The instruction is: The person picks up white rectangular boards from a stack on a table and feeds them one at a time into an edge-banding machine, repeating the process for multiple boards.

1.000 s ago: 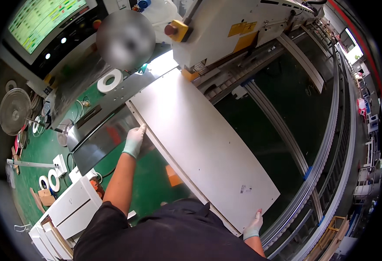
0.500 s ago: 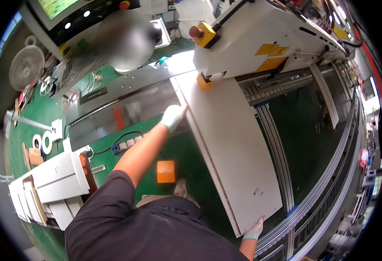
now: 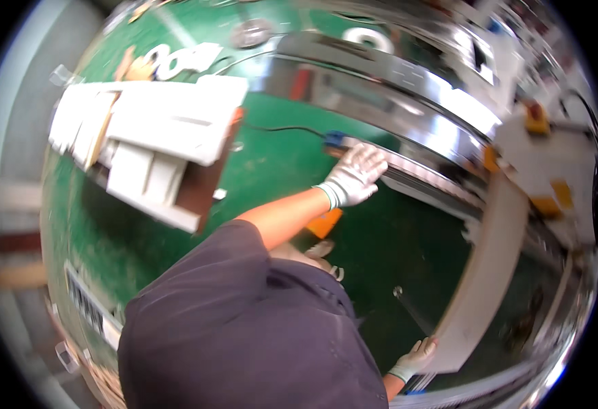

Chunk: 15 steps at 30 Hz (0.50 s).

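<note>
A long white panel (image 3: pixel 483 279) lies at the right, its far end by the yellow-marked white machine (image 3: pixel 551 163). At its near end my right hand (image 3: pixel 418 356), in a pale work glove, grips the edge; some of the fingers are hidden. My left hand (image 3: pixel 355 176), gloved the same way, is spread in the air with nothing in it. Under and just beyond it runs a long rail with a row of pale rollers (image 3: pixel 425 174). The picture is blurred by motion.
White panels (image 3: pixel 169 116) are stacked at the left. An orange block (image 3: pixel 325 223) is on the green floor (image 3: pixel 271 170) near my feet. A black cable (image 3: pixel 278 128) crosses the floor to the rail. White rings (image 3: pixel 166 63) lie at the far left.
My view has swung left. My left hand has come off the panel's edge and opened. The right hand stays at the panel's near end, and the panel appears farther right.
</note>
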Each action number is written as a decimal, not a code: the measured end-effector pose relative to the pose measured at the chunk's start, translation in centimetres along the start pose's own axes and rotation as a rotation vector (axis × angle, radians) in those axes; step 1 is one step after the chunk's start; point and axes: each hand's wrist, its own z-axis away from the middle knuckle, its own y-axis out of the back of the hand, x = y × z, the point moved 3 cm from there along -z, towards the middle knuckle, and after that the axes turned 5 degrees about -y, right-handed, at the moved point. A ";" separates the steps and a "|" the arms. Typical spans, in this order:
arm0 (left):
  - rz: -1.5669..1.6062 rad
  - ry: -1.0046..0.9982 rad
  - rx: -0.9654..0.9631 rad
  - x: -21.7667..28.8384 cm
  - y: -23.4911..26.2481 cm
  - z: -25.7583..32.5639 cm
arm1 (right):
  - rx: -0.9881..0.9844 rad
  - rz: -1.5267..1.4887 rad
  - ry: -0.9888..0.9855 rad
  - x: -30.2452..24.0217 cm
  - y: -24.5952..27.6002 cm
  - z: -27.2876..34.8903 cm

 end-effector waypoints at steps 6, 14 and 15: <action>0.079 0.901 -0.061 -15.2 4.6 23.9 | -0.389 0.148 -0.029 1.7 -10.1 5.9; 1.343 1.687 0.857 -35.6 -2.2 49.1 | -0.792 0.380 -0.164 5.4 -24.2 17.4; 1.288 1.741 0.805 -35.7 -2.4 47.6 | -0.826 0.411 -0.163 6.3 -26.1 18.8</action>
